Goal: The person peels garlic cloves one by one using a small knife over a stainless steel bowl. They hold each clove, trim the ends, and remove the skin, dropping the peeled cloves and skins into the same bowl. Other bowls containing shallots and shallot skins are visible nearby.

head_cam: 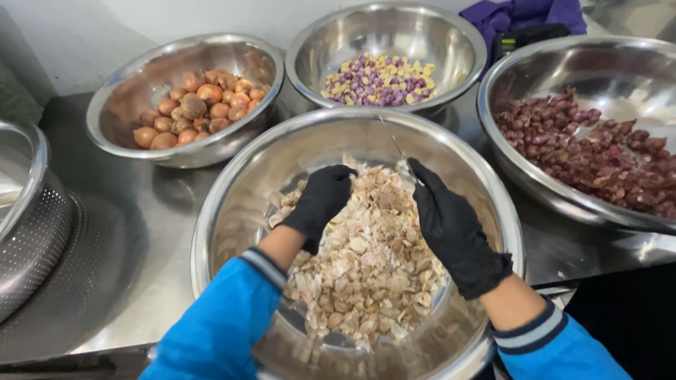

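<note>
Both hands gloved black, blue sleeves, inside the near steel bowl (pixel 232 211). Left hand (pixel 320 200) curled down onto the heap of pale garlic cloves (pixel 366 267), fingertips buried; whether it grips any, cannot tell. Right hand (pixel 451 229) pinched shut on a thin knife (pixel 401 151), blade pointing up over the heap. Behind: bowls of brown onions (pixel 201 105), peeled cloves (pixel 380 81), red shallots (pixel 591 151).

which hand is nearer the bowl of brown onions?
Left. The left hand is in the near bowl of garlic peels, just below and right of the bowl of brown onions. The right hand is further right, holding a small knife.
</note>
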The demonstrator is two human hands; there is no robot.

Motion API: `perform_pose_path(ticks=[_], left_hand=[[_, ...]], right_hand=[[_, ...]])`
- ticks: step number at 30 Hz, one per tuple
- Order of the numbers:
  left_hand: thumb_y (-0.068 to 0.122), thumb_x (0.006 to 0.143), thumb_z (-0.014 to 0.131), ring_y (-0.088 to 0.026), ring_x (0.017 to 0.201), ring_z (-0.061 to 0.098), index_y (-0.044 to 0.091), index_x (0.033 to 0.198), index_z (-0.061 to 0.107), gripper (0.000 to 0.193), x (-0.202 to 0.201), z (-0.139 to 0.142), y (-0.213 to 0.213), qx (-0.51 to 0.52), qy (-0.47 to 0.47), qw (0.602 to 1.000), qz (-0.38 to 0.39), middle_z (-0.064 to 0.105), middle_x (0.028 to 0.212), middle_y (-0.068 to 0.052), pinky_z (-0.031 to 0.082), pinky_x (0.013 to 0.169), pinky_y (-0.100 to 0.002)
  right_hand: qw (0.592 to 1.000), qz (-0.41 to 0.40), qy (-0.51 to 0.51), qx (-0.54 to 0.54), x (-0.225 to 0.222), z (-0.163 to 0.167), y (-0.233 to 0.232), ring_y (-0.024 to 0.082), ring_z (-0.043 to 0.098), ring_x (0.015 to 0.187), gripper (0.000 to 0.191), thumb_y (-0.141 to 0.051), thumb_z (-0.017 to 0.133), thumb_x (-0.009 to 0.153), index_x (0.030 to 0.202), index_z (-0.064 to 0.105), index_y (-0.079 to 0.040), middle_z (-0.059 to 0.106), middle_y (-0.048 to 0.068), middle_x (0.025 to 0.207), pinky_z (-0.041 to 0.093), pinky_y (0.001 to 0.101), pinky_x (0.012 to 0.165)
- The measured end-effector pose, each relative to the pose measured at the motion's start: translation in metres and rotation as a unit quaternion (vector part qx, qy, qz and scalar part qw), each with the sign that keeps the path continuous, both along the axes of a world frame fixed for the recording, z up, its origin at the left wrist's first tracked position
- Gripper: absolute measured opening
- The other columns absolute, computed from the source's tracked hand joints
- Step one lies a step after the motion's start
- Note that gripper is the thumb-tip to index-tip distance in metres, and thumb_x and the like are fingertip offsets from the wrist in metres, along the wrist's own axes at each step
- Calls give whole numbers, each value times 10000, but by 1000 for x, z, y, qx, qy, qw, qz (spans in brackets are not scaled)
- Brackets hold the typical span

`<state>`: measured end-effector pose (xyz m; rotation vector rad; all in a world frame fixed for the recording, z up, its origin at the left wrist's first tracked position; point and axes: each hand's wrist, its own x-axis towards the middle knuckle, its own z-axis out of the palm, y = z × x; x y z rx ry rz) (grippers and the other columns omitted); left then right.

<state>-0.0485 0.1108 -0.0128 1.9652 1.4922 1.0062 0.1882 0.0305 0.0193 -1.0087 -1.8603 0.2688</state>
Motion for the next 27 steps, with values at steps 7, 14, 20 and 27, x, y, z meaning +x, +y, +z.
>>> perform_pose_path(ticks=[7, 14, 20, 27], left_hand=[[146, 952, 638, -184, 989, 680, -8, 1259, 669, 345, 14, 38, -77, -280, -502, 811, -112, 701, 1113, -90, 550, 913, -346], [127, 956, 644, -183, 984, 672, 39, 1279, 613, 335, 30, 42, -91, -267, -602, 747, -86, 699, 1087, -63, 528, 915, -360], [187, 968, 610, -173, 995, 680, 43, 1316, 654, 379, 35, 36, -103, -279, -594, 749, -90, 716, 1076, -64, 553, 951, -367], [136, 918, 681, -195, 923, 690, -5, 1113, 661, 242, 41, 29, -103, -297, -589, 751, -39, 729, 1011, -91, 565, 868, -366]], right_hand=[[993, 20, 40, -111, -5, 3, -21, 294, 754, 816, 431, -129, 537, 1016, 1433, 549, -20, 761, 183, 1074, 570, 349, 773], [981, -44, -100, -157, -15, 14, -38, 291, 681, 565, 548, -199, 604, 995, 1529, 483, -180, 686, 177, 670, 505, 397, 580], [995, 15, -89, -31, -18, 16, -38, 314, 697, 633, 567, -223, 614, 976, 1522, 480, -157, 743, 161, 888, 522, 403, 561], [994, 16, -99, -52, -16, 15, -36, 292, 701, 631, 601, -238, 607, 971, 1544, 439, -168, 752, 124, 878, 524, 391, 561]])
